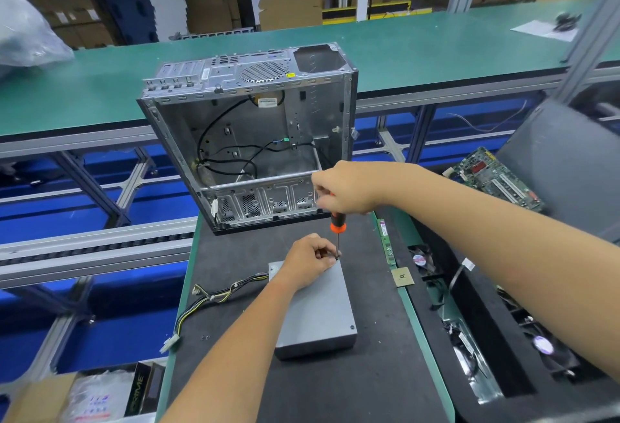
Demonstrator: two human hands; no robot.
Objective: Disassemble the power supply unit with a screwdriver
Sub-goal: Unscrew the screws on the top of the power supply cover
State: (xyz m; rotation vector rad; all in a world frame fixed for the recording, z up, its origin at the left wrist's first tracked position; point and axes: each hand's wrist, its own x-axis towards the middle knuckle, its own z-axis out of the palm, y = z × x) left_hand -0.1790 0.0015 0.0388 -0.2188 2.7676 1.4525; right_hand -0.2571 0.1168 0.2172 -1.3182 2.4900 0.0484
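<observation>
A grey metal power supply unit (320, 315) lies flat on the dark bench mat, with its cable bundle (214, 298) trailing off to the left. My right hand (349, 187) grips the orange and black handle of a screwdriver (337, 226) that stands upright, its tip at the far right corner of the unit's top. My left hand (308, 265) rests on the far end of the unit, fingers pinched around the screwdriver's shaft near the tip. The screw under the tip is hidden by my fingers.
An empty open computer case (251, 134) stands just behind the unit. A memory stick (385, 241) and a small chip (402, 276) lie at the right edge of the mat. A motherboard (493, 177) and fans (543, 345) sit in bins on the right. Green conveyor (100, 87) behind.
</observation>
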